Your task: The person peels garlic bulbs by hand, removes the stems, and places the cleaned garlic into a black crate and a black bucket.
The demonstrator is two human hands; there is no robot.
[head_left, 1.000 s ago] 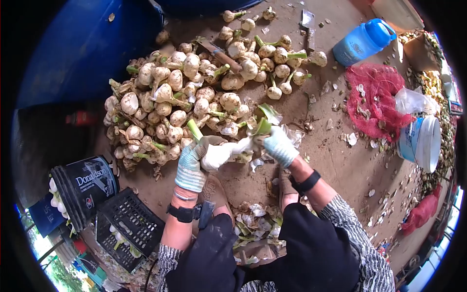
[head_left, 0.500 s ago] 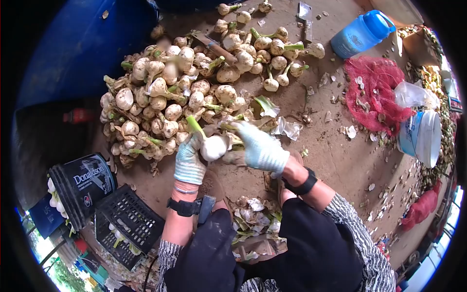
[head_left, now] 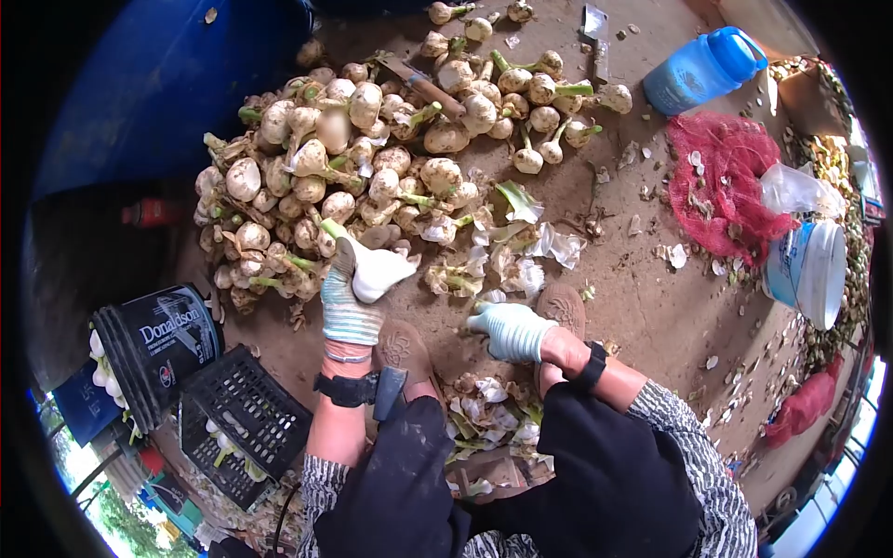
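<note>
My left hand [head_left: 351,302], in a striped work glove, holds a clean white garlic bulb [head_left: 377,272] whose cut green stem points up and left. Apart from it, my right hand [head_left: 512,331], also gloved, is low near the right shoe [head_left: 561,310]. Its fingers look curled together; whatever they may hold is too small to make out. Beyond both hands lies a big heap of soil-stained garlic bulbs [head_left: 307,186]. Peeled skins [head_left: 521,274] lie on the ground between the heap and my right hand.
A knife [head_left: 423,86] rests on the heap, and a cleaver [head_left: 597,42] lies behind. At the right are a blue bottle [head_left: 704,70], a red net [head_left: 721,181] and a white bucket [head_left: 807,270]. A black bucket [head_left: 163,349] and black crate [head_left: 244,418] stand left.
My right hand has moved away from the bulb, down toward my body. My left hand has shifted slightly left with the bulb, which is now tilted more sideways.
</note>
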